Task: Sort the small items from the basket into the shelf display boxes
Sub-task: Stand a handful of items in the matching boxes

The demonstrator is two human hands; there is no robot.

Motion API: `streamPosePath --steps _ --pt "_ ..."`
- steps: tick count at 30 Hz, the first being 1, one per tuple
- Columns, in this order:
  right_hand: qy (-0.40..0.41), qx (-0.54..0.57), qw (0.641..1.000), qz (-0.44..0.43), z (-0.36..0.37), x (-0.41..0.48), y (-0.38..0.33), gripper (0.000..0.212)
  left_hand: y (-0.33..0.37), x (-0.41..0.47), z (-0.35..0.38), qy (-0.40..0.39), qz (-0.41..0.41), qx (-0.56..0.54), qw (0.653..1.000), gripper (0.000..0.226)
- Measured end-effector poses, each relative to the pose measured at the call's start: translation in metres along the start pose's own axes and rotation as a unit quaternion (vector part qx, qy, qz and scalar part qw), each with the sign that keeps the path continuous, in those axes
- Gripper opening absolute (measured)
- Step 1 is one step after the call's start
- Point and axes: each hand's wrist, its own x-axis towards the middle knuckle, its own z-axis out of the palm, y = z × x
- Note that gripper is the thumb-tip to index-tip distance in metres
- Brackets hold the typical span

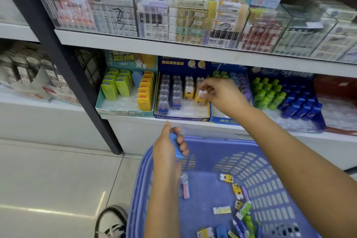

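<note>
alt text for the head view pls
Right grip pinches a small white item over the dark blue display box on the lower shelf. Left grip holds a blue item over the purple basket, where more small items lie.

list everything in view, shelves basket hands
purple plastic lattice basket: one, purple, below the shelf
small packaged items: about a dozen, mixed colours, basket floor
teal cardboard display box: one, teal, lower shelf left
dark blue cardboard display box: one, blue, lower shelf centre
bottle-shaped items: many, green and blue, lower shelf right
clear plastic bins: several, clear, upper shelf
white lace-up shoe: one, white, bottom left
left hand: grip on small blue item, above basket
right hand: grip on small white item, at dark blue box
</note>
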Motion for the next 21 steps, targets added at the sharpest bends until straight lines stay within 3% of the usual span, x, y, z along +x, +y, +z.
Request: streamPosePath --steps 11,17,19,21 --pt "-0.033 -0.084 0.996 -0.001 0.010 0.023 0.008 0.024 -0.001 -0.004 0.003 -0.030 0.006 -0.120 0.992 0.021" --pt "-0.057 -0.140 0.988 -0.004 0.004 0.018 -0.008 0.028 0.006 -0.013 0.004 -0.043 0.120 -0.073 0.989 0.012" --pt "-0.012 -0.054 0.998 -0.011 0.006 -0.001 -0.023 0.029 0.012 -0.015 0.000 -0.023 0.149 -0.076 0.986 0.010" --pt "-0.019 0.120 0.993 -0.005 0.010 -0.027 -0.041 0.019 0.018 -0.018 -0.003 -0.006 0.167 -0.088 0.982 0.014"
